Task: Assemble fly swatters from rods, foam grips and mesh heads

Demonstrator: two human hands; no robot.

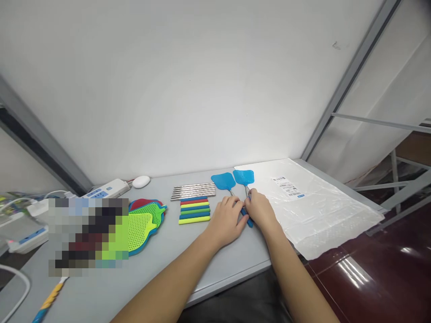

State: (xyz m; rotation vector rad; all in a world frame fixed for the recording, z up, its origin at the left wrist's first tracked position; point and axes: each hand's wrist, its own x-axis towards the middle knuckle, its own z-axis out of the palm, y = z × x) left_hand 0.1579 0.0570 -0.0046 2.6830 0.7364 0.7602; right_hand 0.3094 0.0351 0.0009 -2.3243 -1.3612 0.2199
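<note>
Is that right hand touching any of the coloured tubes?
Apart: the head view shows the left hand lying between the right hand and the coloured tubes.

A blue flyswatter (223,181) with a broad, flat head and silvery shaft lies slanted across a grey tabletop (161,251), blue handle toward the near edge, just beside a second blue swatter (244,176), its lower part hidden

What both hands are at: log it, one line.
left hand: at blue swatters | right hand: at same swatters | grips: partly hidden | leftward: tubes, rods | rightward: white plastic
</note>
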